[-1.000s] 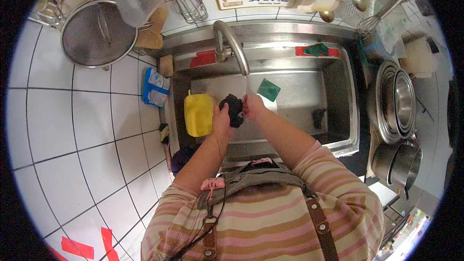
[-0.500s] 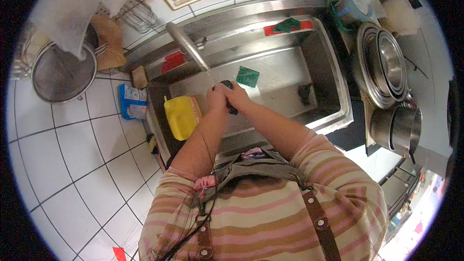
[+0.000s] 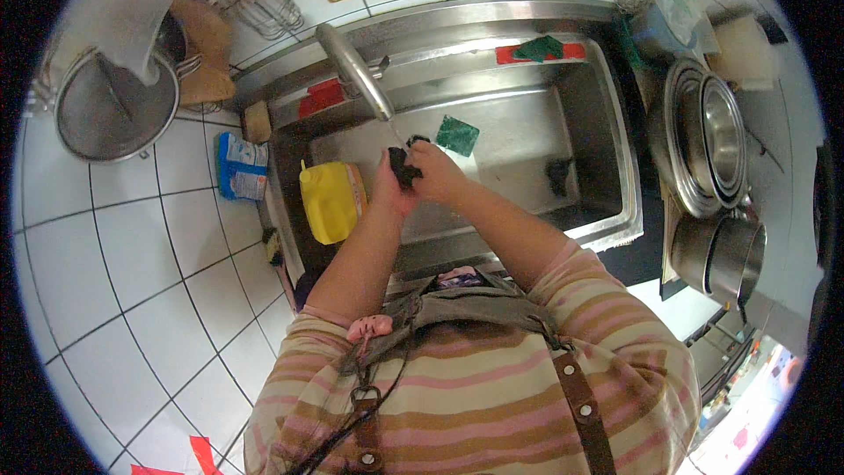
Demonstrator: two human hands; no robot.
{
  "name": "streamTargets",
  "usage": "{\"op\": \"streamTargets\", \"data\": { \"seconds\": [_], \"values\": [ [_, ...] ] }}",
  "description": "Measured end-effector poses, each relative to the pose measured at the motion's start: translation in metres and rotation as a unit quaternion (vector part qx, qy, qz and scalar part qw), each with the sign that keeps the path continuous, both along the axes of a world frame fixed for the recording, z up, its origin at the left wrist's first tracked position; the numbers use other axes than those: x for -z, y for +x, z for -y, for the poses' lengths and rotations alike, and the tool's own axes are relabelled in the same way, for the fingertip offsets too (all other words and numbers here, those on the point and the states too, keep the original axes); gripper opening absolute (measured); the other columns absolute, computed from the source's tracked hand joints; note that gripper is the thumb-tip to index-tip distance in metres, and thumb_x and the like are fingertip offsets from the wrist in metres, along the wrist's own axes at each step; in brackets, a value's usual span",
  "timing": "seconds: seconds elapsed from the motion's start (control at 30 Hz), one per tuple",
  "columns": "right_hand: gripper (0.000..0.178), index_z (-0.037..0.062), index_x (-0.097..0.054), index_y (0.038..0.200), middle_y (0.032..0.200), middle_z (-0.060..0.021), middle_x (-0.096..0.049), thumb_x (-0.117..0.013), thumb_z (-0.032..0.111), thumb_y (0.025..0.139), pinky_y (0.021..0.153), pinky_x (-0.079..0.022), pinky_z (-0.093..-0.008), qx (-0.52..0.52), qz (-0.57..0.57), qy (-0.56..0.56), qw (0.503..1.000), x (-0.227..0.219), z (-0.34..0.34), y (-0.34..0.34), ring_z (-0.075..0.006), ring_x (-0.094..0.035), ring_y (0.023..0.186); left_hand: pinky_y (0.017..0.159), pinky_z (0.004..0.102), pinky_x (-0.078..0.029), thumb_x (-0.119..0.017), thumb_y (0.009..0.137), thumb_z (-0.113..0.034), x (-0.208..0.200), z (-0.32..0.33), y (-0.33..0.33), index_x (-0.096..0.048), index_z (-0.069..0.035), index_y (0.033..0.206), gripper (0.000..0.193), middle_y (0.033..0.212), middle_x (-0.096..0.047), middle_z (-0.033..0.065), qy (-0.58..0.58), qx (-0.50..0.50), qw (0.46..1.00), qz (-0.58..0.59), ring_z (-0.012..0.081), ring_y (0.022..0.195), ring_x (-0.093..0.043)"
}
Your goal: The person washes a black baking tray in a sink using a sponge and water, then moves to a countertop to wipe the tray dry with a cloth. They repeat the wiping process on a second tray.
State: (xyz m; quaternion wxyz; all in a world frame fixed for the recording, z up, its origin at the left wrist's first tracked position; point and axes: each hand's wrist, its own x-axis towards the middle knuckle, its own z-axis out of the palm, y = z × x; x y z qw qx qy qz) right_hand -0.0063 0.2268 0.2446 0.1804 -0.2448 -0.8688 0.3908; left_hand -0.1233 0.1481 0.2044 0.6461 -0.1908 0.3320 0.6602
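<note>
Under the thin stream from the metal faucet (image 3: 360,79), my two hands hold a black, crumpled piece that looks like cloth (image 3: 404,169). My left hand (image 3: 389,188) supports it from the left, fingers partly hidden behind it. My right hand (image 3: 437,169) is closed on its right side, and a bit of black shows above the knuckles. Just beyond my right hand, a green scouring pad (image 3: 458,135) lies flat on the floor of the steel sink (image 3: 501,202). A yellow jug (image 3: 333,202) stands at the sink's left, beside my left forearm.
Another black crumpled piece (image 3: 557,176) lies at the sink's right. Green pads (image 3: 538,48) rest on a red strip at the back rim. Nested steel bowls (image 3: 725,127) and pots (image 3: 737,255) stand to the right. A blue-and-white packet (image 3: 242,167) and a strainer (image 3: 114,110) are on the left.
My hands have parted slightly and turned, so more of the black piece shows between them. The whole view has shifted a little.
</note>
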Motion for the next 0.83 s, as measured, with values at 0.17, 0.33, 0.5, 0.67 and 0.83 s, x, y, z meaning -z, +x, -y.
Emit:
{"op": "streamTargets", "data": {
  "seconds": [0.17,0.33,0.5,0.67,0.83],
  "values": [
    [0.025,0.005,-0.071,0.087,0.108,-0.0119,-0.06,-0.078,0.004,0.064,0.093,-0.048,-0.0363,-0.085,-0.06,-0.126,0.987,0.0,-0.001,0.014,-0.0309,-0.059,0.107,0.065,0.0444,-0.057,-0.061,0.096,-0.029,0.038,0.008,-0.014,-0.057,-0.009,0.105,0.022,0.091,-0.063,0.0079,-0.046,0.034,0.996,-0.07,0.026,0.079,-0.066],
    [0.039,0.0087,-0.062,0.121,0.113,-0.006,-0.057,-0.064,0.014,0.083,0.091,-0.048,-0.0388,0.146,-0.168,-0.639,0.736,0.013,-0.013,0.03,-0.0211,-0.057,0.106,0.058,0.042,-0.055,-0.062,0.09,-0.013,-0.011,-0.003,0.013,-0.054,-0.011,0.11,0.022,0.091,-0.062,0.0104,-0.114,0.053,0.976,-0.178,0.0258,0.073,-0.064],
    [0.043,0.0072,-0.059,0.12,0.104,-0.0076,-0.064,-0.054,0.043,0.098,0.079,-0.051,-0.0349,0.191,-0.094,-0.673,0.708,0.025,0.005,0.008,-0.0215,-0.06,0.096,0.062,0.042,-0.057,-0.056,0.095,-0.015,-0.019,-0.006,0.028,-0.053,-0.01,0.119,0.024,0.095,-0.062,0.0129,-0.147,0.031,0.948,-0.28,0.0293,0.082,-0.065],
    [0.045,0.006,-0.06,0.115,0.1,-0.0097,-0.066,-0.049,0.047,0.101,0.077,-0.052,-0.0355,0.143,-0.108,-0.71,0.681,0.022,0.016,-0.014,-0.023,-0.063,0.085,0.083,0.0481,-0.053,-0.047,0.101,-0.03,0.008,-0.007,0.029,-0.051,-0.004,0.128,0.038,0.118,-0.06,0.0215,-0.173,0.104,0.877,-0.436,0.039,0.097,-0.063],
    [0.057,0.003,-0.055,0.125,0.111,-0.0154,-0.065,-0.056,0.052,0.096,0.082,-0.052,-0.0371,0.21,-0.037,-0.609,0.764,0.026,0.016,-0.029,-0.0264,-0.063,0.094,0.102,0.049,-0.044,-0.043,0.1,-0.05,0.03,-0.003,0.034,-0.045,-0.005,0.141,0.062,0.139,-0.051,0.0247,-0.341,0.131,0.747,-0.555,0.048,0.118,-0.054]
  ]
}}
